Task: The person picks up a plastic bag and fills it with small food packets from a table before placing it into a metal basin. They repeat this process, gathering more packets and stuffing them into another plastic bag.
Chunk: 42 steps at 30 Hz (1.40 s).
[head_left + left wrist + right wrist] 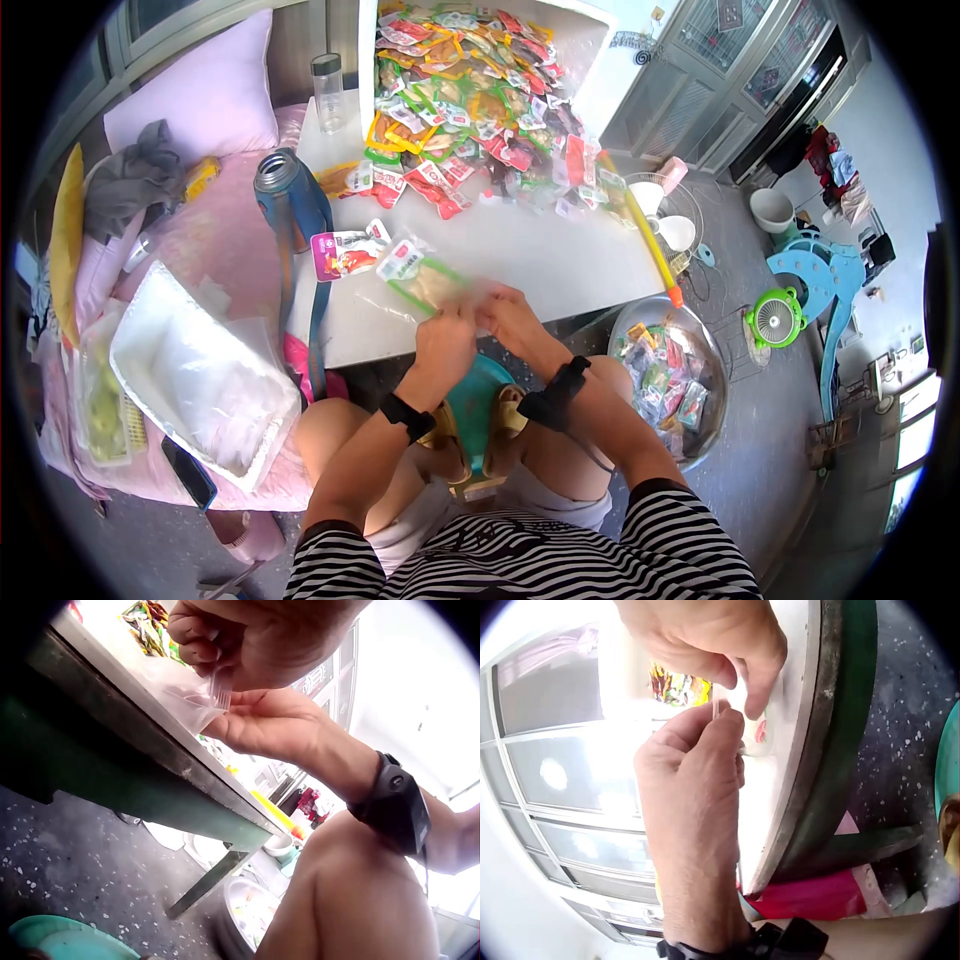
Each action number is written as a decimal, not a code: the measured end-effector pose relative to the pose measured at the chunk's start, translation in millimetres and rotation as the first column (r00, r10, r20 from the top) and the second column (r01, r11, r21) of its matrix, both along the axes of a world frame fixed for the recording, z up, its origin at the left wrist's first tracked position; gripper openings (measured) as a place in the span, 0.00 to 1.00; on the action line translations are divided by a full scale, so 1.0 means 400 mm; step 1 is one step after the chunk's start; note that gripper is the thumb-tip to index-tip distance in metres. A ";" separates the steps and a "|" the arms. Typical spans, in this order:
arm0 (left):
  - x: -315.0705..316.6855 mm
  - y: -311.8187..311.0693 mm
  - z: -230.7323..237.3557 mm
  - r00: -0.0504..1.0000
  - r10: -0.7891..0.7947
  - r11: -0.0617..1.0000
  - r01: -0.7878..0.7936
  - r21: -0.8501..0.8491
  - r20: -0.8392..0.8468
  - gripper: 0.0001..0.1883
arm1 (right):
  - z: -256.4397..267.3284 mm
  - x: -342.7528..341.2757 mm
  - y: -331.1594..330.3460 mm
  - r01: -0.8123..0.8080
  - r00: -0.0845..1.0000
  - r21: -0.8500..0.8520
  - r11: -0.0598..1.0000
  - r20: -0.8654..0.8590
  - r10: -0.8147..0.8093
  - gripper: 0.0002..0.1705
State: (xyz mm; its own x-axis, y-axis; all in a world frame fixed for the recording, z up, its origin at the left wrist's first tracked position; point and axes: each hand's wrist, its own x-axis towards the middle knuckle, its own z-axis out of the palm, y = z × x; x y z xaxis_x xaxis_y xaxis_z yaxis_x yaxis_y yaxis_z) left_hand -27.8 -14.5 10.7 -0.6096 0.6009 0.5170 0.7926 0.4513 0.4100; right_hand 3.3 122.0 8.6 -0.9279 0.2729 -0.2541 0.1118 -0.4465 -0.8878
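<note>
Evidently, left hand (445, 340) curled, pinching near end of clear green-edged packet (428, 284); right hand (510, 318) pinching same end, thumb against finger. Packet over table (540, 255), by near edge. Risk: uneven tug could rip film suddenly, spilling contents; slick plastic could slip from fingertips, dropping past edge. Writing: white label on packet, print on pink-and-purple packet (338, 258) near it, piled packets (470, 80); lettering too small or blurred, no brand legible.

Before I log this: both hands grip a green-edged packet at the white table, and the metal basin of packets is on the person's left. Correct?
One slip: the metal basin is on the person's right, as the head view shows. The left hand and right hand do grip the green-edged packet.
</note>
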 end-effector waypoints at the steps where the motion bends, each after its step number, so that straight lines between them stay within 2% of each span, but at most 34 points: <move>1: 0.002 0.001 0.000 1.000 0.001 1.000 -0.001 -0.003 0.007 0.09 | 0.004 -0.001 -0.005 -0.036 0.999 -0.039 0.999 -0.009 0.036 0.09; 2: 0.002 0.000 0.003 1.000 -0.009 1.000 0.009 0.016 0.002 0.08 | 0.009 -0.005 -0.004 -0.070 0.997 -0.076 0.995 -0.019 0.069 0.10; 5: 0.002 -0.012 0.021 0.999 -0.031 0.999 0.030 0.031 0.012 0.07 | 0.011 -0.020 0.017 -0.166 0.986 0.172 0.971 0.041 0.162 0.10; 6: 0.000 -0.015 0.028 0.999 -0.021 1.000 0.021 0.017 0.031 0.07 | 0.028 -0.021 0.038 -0.309 0.949 0.328 0.893 0.161 0.269 0.11; 8: -0.008 -0.021 0.023 0.998 0.006 0.999 -0.004 -0.040 0.063 0.05 | 0.206 -0.018 0.042 -0.587 0.807 0.537 0.606 0.442 0.392 0.12; 11: -0.023 -0.024 0.002 0.995 0.050 0.990 -0.038 -0.133 0.083 0.04 | 0.341 -0.063 0.048 -0.527 0.842 0.746 0.408 0.391 0.372 0.14; 13: -0.022 -0.023 -0.011 0.994 0.073 0.986 -0.058 -0.158 0.087 0.03 | 0.435 -0.110 0.051 -0.340 0.928 0.802 0.491 0.201 0.314 0.17; 14: -0.022 -0.021 -0.015 0.993 0.069 0.983 -0.051 -0.177 0.094 0.04 | 0.478 -0.144 0.060 -0.318 0.936 0.743 0.589 0.149 0.319 0.17; 16: -0.022 -0.017 -0.023 0.993 0.061 0.976 -0.037 -0.216 0.105 0.07 | 0.495 -0.241 0.093 -0.232 0.962 0.718 0.657 0.067 0.266 0.16; 18: -0.021 -0.018 -0.025 0.993 0.053 0.973 -0.028 -0.228 0.105 0.08 | 0.416 -0.368 0.151 -0.149 0.983 0.646 0.749 0.011 0.186 0.16; 21: -0.018 -0.020 -0.021 0.994 0.068 0.973 -0.047 -0.227 0.087 0.06 | 0.220 -0.504 0.234 -0.144 0.931 0.595 0.791 -0.189 0.312 0.19; 23: -0.016 -0.019 -0.017 0.994 0.076 0.973 -0.055 -0.226 0.084 0.05 | 0.147 -0.567 0.225 -0.121 0.916 0.497 0.859 -0.278 0.290 0.22; 25: -0.020 -0.018 -0.014 0.993 0.074 0.971 -0.050 -0.234 0.093 0.05 | 0.131 -0.608 0.202 -0.095 0.933 0.429 0.898 -0.277 0.230 0.25; 26: -0.019 -0.017 -0.018 0.993 0.072 0.972 -0.049 -0.230 0.096 0.05 | 0.178 -0.595 0.162 -0.074 0.956 0.415 0.907 -0.230 0.184 0.26; 29: -0.026 -0.015 -0.018 0.993 0.060 0.975 -0.037 -0.220 0.099 0.05 | 0.163 -0.666 0.165 -0.013 0.967 0.398 0.917 -0.228 0.113 0.27; 31: -0.027 -0.019 -0.015 0.993 0.051 0.977 -0.028 -0.210 0.104 0.04 | 0.130 -0.712 0.192 0.012 0.962 0.236 0.972 -0.267 0.053 0.27; 33: -0.028 -0.021 -0.022 0.993 0.060 0.977 -0.038 -0.208 0.100 0.04 | 0.110 -0.714 0.222 0.021 0.962 -0.095 0.995 -0.270 -0.046 0.26; 34: -0.028 -0.021 -0.023 0.993 0.064 0.978 -0.042 -0.205 0.099 0.04 | 0.122 -0.672 0.214 0.049 0.935 0.274 0.961 -0.352 0.053 0.20; 35: -0.028 -0.021 -0.019 0.993 0.065 0.979 -0.045 -0.199 0.098 0.03 | 0.147 -0.600 0.195 0.103 0.905 0.601 0.792 -0.388 0.177 0.14; 38: -0.028 -0.023 -0.009 0.995 0.062 0.984 -0.047 -0.173 0.081 0.02 | 0.056 -0.565 0.279 0.123 0.898 0.620 0.775 -0.402 0.179 0.09; 39: -0.027 -0.022 -0.011 0.996 0.060 0.986 -0.048 -0.162 0.065 0.02 | 0.026 -0.511 0.289 0.143 0.909 0.578 0.804 -0.397 0.124 0.10; 42: -0.025 -0.025 -0.003 0.999 0.039 0.994 -0.037 -0.102 0.024 0.01 | -0.044 -0.384 0.344 0.218 0.929 0.703 0.677 -0.363 0.077 0.12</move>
